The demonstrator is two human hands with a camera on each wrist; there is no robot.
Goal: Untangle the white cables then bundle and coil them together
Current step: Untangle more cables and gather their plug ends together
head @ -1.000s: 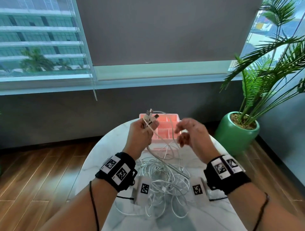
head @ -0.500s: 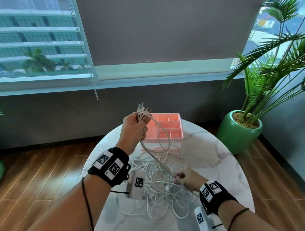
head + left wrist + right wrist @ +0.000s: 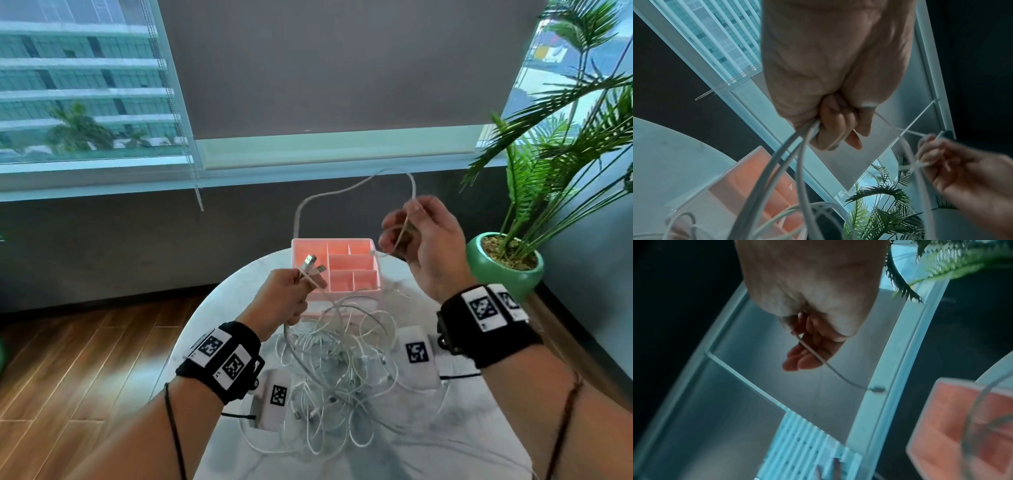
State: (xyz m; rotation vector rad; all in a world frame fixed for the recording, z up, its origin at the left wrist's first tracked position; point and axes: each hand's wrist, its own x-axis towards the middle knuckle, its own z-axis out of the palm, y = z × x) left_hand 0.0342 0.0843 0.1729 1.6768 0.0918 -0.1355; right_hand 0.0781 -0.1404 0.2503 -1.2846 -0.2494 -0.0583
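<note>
A tangle of white cables (image 3: pixel 337 373) lies on the round marble table (image 3: pixel 455 442). My left hand (image 3: pixel 291 294) grips several cable ends, their USB plugs (image 3: pixel 312 264) sticking up above the fist; the left wrist view shows its fingers (image 3: pixel 835 125) curled round the strands (image 3: pixel 797 162). My right hand (image 3: pixel 416 240) is raised on the right and pinches one white cable (image 3: pixel 342 190), which arcs up and leftward in a loop. The right wrist view shows that cable (image 3: pixel 813 353) running across the curled fingers (image 3: pixel 807 358) to a small plug (image 3: pixel 876 389) hanging free.
A pink divided organiser tray (image 3: pixel 342 274) stands at the table's far edge, just behind my hands. A green potted palm (image 3: pixel 507 263) stands on the floor to the right. Window, blind and wood floor surround the table.
My right hand rose from the pile on the table to the upper right, drawing one cable up into a loop. My left hand dropped slightly, still holding the plug ends.
</note>
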